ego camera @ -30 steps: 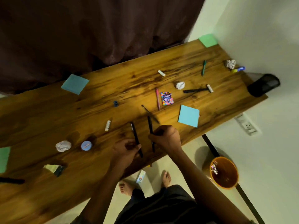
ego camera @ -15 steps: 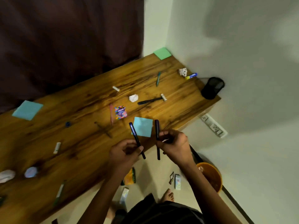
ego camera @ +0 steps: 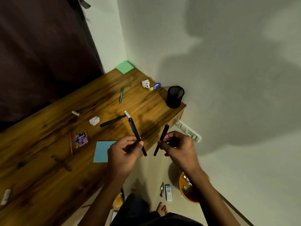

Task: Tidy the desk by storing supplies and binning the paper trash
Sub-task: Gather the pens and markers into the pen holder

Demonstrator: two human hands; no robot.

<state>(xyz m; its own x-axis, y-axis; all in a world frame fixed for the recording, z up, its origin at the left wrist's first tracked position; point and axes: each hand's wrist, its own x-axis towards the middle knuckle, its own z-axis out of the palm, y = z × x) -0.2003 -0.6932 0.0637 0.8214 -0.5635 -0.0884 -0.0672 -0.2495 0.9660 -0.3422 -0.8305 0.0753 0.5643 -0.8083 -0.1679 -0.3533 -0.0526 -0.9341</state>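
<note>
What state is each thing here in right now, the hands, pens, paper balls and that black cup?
Left hand: gripping a dark pen.
Right hand: gripping a second dark pen.
Mesh pen cup: upright at the desk corner.
Paper balls: crumpled, lying on the desk.
Black pen: lying flat.

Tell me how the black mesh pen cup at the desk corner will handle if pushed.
The mesh cup looks light and appears empty, so it would probably slide or tip easily. It stands close to the desk corner, so a push could send it off the edge.
</note>
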